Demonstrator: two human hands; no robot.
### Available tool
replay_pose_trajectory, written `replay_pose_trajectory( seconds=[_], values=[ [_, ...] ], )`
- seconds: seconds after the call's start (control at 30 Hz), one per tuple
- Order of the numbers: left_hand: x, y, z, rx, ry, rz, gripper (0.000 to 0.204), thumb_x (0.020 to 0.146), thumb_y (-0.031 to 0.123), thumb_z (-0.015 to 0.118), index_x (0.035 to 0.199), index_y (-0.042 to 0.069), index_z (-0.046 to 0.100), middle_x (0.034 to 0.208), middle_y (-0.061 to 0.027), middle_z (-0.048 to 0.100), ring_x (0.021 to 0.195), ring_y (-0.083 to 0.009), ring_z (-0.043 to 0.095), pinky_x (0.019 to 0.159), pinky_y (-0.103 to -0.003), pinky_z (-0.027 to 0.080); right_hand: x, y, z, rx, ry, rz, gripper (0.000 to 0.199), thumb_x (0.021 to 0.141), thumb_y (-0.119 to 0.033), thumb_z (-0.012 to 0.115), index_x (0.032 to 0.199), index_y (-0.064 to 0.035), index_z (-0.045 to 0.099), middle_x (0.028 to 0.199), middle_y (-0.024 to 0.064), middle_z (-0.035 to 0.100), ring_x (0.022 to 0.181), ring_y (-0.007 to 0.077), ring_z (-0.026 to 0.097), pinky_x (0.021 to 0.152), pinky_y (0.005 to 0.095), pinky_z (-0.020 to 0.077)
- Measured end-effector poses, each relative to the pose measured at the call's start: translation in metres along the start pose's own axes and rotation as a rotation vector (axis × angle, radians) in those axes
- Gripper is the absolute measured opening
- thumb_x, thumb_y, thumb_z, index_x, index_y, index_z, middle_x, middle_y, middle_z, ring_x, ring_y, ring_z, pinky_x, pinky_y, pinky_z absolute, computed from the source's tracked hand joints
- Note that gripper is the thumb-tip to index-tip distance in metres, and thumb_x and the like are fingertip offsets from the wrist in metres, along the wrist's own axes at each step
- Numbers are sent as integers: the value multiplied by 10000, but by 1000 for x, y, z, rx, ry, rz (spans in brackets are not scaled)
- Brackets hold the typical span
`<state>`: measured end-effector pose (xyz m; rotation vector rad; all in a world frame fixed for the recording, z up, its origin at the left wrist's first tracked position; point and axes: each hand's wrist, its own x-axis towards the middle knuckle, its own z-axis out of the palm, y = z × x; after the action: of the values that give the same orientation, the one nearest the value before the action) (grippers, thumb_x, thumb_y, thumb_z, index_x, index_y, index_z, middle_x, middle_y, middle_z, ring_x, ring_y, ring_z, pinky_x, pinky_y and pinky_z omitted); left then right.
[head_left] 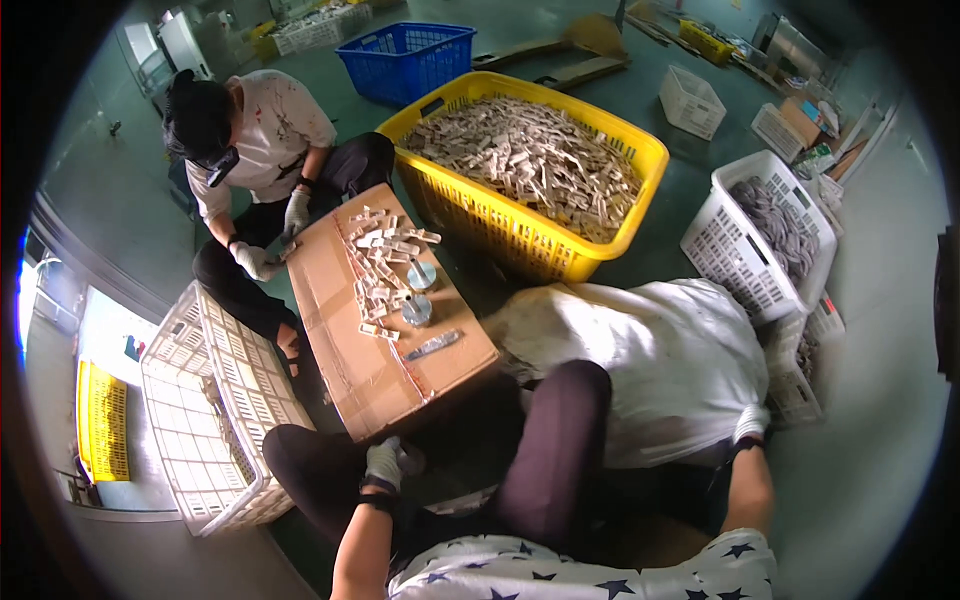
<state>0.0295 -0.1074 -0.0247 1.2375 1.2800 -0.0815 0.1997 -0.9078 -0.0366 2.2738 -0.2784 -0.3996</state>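
My left hand [385, 464], in a pale glove, is low by my left knee, just off the near edge of the cardboard box [340, 345]. Its fingers look curled around something greyish that I cannot make out. My right hand [749, 424], also gloved, is closed on the right edge of a bulging white sack [660, 370] beside my knee. On the box lie a loose heap of narrow, flat, pale pieces [376, 268], two round silver discs with upright posts [416, 311] and a flat grey strip-like tool [434, 345].
A co-worker [265, 125] in gloves sits at the box's far left. Behind it stands a yellow basket [640, 200] heaped with similar pieces. White crates flank me at left [215, 400] and right [720, 240]; a blue basket [405, 70] stands farther back.
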Motion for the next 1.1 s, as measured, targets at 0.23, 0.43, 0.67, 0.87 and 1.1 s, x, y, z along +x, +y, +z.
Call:
replay_pose_trajectory(
  seconds=[0.23, 0.43, 0.67, 0.87, 1.1],
  values=[
    [-1, 1, 60, -157, -160, -27, 173, 821, 117, 663, 948, 10, 614, 885, -102, 649, 755, -235, 609, 684, -371, 493, 74, 85, -37, 1108, -53, 931, 554, 862, -401, 542, 1261, -16, 538, 1270, 253, 552, 1145, 336, 576, 893, 415, 479],
    [104, -52, -85, 352, -122, 528, 215, 783, 335, 617, 891, 167, 695, 929, -111, 686, 886, -282, 656, 787, -362, 514, 65, -129, -304, 1393, 564, -333, 356, 779, -188, 618, 1088, -14, 600, 1111, 219, 588, 1017, 391, 544, 904, 517, 416],
    [1, -12, 31, 746, -211, 585, 218, 862, 229, 538, 941, 88, 684, 947, -127, 693, 885, -247, 655, 802, -361, 513, 74, -289, -364, 802, 478, -876, 452, 755, -337, 645, 1153, -124, 621, 1348, 140, 464, 1259, 383, 395, 1022, 566, 316],
    [31, -43, -6, 649, -36, 370, 223, 857, 257, 584, 994, 95, 652, 908, -98, 661, 825, -244, 620, 771, -342, 502, 124, -413, -429, 559, 101, -987, 637, 822, -551, 542, 1316, -149, 537, 1489, 140, 338, 1396, 387, 231, 1128, 571, 132],
    [-44, 43, 56, -5, 9, -74, 225, 888, 258, 554, 868, 66, 670, 757, -86, 655, 688, -199, 620, 670, -342, 515, 167, -497, -312, 315, 54, -848, 810, 809, -671, 441, 1432, -157, 383, 1553, 131, 190, 1442, 364, 58, 1128, 596, 79]
  ],
)
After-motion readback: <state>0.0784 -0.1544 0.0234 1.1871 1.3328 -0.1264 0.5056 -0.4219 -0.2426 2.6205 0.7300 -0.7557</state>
